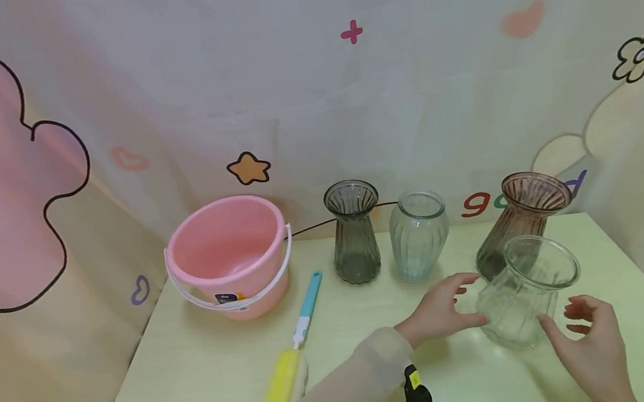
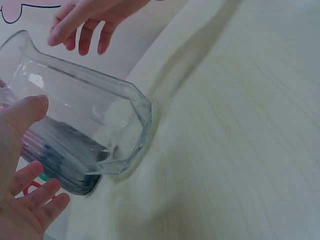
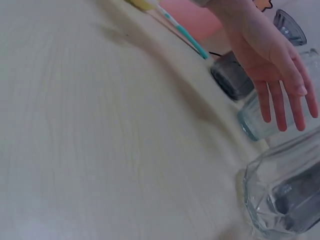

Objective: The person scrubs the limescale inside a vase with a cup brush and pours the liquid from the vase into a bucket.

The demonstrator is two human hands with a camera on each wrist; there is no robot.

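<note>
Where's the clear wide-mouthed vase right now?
In the head view, the clear wide-mouthed vase is on the right side of the table, between the left hand and the right hand, just in front of the brownish vase.

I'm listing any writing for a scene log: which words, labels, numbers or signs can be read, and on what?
"g", red, on the cloth backdrop; the green letter beside it is too hidden by the brownish vase.
"d", purple, on the backdrop, partly hidden.
"+", dark pink, on the backdrop.
Dark label on the pink bucket: too small.
Yellow label on the black device: too small.
</note>
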